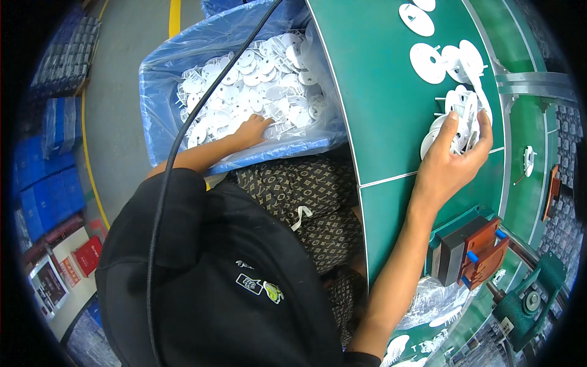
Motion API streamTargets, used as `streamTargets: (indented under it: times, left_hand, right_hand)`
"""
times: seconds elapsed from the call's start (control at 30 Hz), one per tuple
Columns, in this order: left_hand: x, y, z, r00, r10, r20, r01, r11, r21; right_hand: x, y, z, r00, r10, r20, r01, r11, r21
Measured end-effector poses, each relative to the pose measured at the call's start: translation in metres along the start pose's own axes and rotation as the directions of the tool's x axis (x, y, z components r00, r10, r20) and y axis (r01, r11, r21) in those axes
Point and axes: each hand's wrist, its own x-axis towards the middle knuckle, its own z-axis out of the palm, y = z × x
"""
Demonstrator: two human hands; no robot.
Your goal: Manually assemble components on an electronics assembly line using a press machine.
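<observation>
What a busy floor this was: grey flooring (119, 122) filled the person's left side, a yellow line (89, 171) running along it, with blue boxes (52, 183) piled beyond. Over on the right, a smooth green worktable (385, 104) stretched ahead, pale at its edge and crossed by a seam. Between the two I had the person in a black shirt (226, 293), and in front stood a blue-lined bin (275, 156), its heap of white parts (269, 79) tumbled every which way. Nearer on the table stood a dark block fixture (449, 257) with red-brown plates.

And there was the right hand (452, 165)! Thumb on one side, fingers curled round the other, it gripped a bunch of white discs (468, 111) over the green top. Several discs stood tipped on edge, their long axis running roughly straight ahead of the person. The left hand (252, 130) reached over the bin's near side, fingers forward among the heap; whether they pinched a part, I couldn't tell. Just past the bunch lay loose discs (423, 63). Smallest of all, thin pins (440, 99) poked from the bunch toward the person's left.
</observation>
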Motion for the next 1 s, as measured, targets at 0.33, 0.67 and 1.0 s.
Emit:
streamTargets:
  times: [0.33, 0.67, 1.0]
  left_hand:
    - [0.016, -0.002, 0.019, 0.975, 0.151, -0.163, -0.141, 0.987, 0.071]
    - [0.009, 0.011, 0.001, 0.991, 0.136, -0.005, -0.134, 0.980, 0.146]
    - [0.029, 0.015, 0.011, 0.996, 0.082, 0.020, -0.085, 0.972, 0.220]
  right_hand:
    - [0.000, -0.001, 0.000, 0.998, -0.052, -0.036, 0.052, 0.999, 0.003]
    - [-0.001, 0.001, 0.001, 1.000, 0.019, -0.015, -0.018, 0.998, 0.063]
    - [-0.001, 0.001, 0.000, 1.000, 0.003, -0.012, -0.002, 0.994, 0.110]
